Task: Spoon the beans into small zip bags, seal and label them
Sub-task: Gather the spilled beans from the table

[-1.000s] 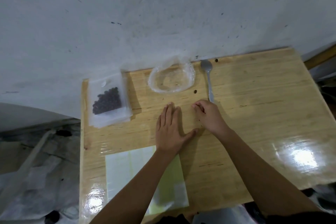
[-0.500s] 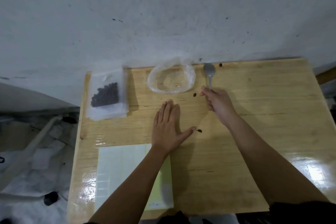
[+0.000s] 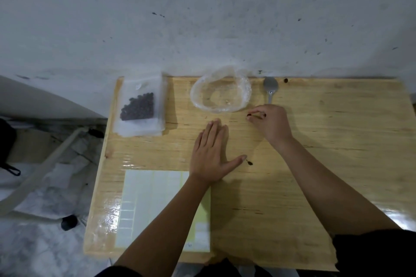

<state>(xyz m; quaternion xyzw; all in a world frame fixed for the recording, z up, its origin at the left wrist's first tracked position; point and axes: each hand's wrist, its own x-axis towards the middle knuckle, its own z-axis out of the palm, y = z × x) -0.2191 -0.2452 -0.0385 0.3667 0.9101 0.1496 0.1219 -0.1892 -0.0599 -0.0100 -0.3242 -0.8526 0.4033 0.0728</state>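
A stack of small zip bags [image 3: 144,125] lies at the table's back left, the top one holding dark beans [image 3: 138,109]. An open, nearly empty clear plastic bag [image 3: 195,96] sits at the back middle, with a metal spoon [image 3: 270,86] to its right. My right hand [image 3: 270,122] is just right of the clear bag, over the spoon's handle, its fingertips curled and pinching a loose bean [image 3: 249,115]. My left hand [image 3: 211,155] lies flat on the table with straight fingers. Another loose bean [image 3: 249,162] lies by its thumb tip.
A sheet of white labels [image 3: 155,204] lies at the front left, partly under my left forearm. One stray bean [image 3: 286,80] sits at the back edge by the wall. The wooden table [image 3: 337,141] ends at the left above a cluttered floor [image 3: 45,175].
My right hand moved from beside my left hand up toward the clear bag and closed its fingertips on a loose bean. My left hand stayed flat. The camera tilted down.
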